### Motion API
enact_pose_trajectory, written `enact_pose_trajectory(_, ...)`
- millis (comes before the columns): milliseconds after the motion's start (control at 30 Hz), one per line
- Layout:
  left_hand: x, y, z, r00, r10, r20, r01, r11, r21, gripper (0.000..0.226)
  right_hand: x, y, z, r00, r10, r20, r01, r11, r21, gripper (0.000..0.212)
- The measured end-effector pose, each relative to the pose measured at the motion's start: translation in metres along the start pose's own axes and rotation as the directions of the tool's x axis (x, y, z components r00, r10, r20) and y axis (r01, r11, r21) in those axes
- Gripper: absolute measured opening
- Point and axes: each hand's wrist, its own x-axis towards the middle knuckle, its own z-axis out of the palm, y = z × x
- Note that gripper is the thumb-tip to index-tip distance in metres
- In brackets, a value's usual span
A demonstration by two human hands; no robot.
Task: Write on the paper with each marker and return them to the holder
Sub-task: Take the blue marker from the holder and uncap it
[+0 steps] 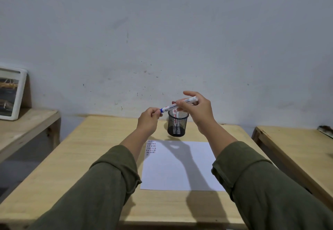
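Both hands are held up above the mesh holder, working one blue-capped marker between them. The right hand is gripping the white barrel, fingers wrapped round its middle, thumb side hidden. The left hand is pinching the blue cap end, fingertips pressed together on it. The marker is lying nearly level, tilted up toward the right, in the air just above the holder rim, not touching it.

The holder is sitting on the counter just beyond the paper. At least one more marker is standing inside it, a dark red cap poking up behind the held one; the exact count is hard to tell through the mesh.

The paper is lying flat, with rows of short dark and reddish strokes in its far left corner, the rest blank.

Step in hand, as a judgement: cap work on the blue marker, either pulling it off to write or pushing it back on. Cannot tell which; no gap is showing at the cap joint. No clearly blue strokes are visible, so uncapping seems more likely.

Next move, if uncapping: pull the hands apart along the barrel, keep the cap in the left hand, bring the tip down to the blank area by the existing strokes. If capping: press shut, then drop it upright into the holder.
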Motion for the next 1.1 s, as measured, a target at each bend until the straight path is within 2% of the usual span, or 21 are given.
enact_pose_trajectory(67,-0.003,0.004,0.005,0.999,0.037,0.018,-0.037,0.999,-0.020,0.014,-0.001,0.001,0.002,0.999,0.025,0.027,-0.028,0.995,0.098,0.034)
enact_pose_trajectory(200,-0.007,0.014,0.012,0.992,0.129,0.000,-0.128,0.986,-0.108,0.012,-0.004,0.008,0.003,0.995,0.070,0.069,-0.082,0.981,0.179,0.008)
enact_pose_trajectory(300,-0.009,0.016,0.011,0.982,0.186,-0.008,-0.185,0.971,-0.149,0.013,-0.005,0.012,0.001,0.990,0.109,0.087,-0.125,0.973,0.196,0.012)
enact_pose_trajectory(500,-0.011,0.009,0.009,0.983,0.172,0.057,-0.166,0.981,-0.100,0.013,-0.009,0.016,-0.003,0.985,0.126,0.115,-0.149,0.963,0.223,0.005)
enact_pose_trajectory(700,-0.012,0.000,0.008,0.980,0.179,0.084,-0.178,0.984,-0.021,0.018,-0.013,0.026,-0.002,0.980,0.137,0.143,-0.172,0.947,0.272,0.016)
enact_pose_trajectory(867,-0.013,-0.012,0.000,0.979,0.116,0.169,-0.123,0.992,0.029,0.025,-0.018,0.035,0.003,0.970,0.160,0.181,-0.206,0.939,0.275,0.031)
enact_pose_trajectory(967,-0.011,-0.019,-0.011,0.992,0.017,0.123,-0.022,0.999,0.034,0.041,-0.018,0.038,0.008,0.966,0.148,0.212,-0.202,0.944,0.262,0.031)
enact_pose_trajectory(1100,-0.009,-0.028,-0.024,0.994,-0.104,0.030,0.102,0.993,0.057,0.046,-0.017,0.040,0.012,0.967,0.138,0.214,-0.193,0.945,0.264,0.017)
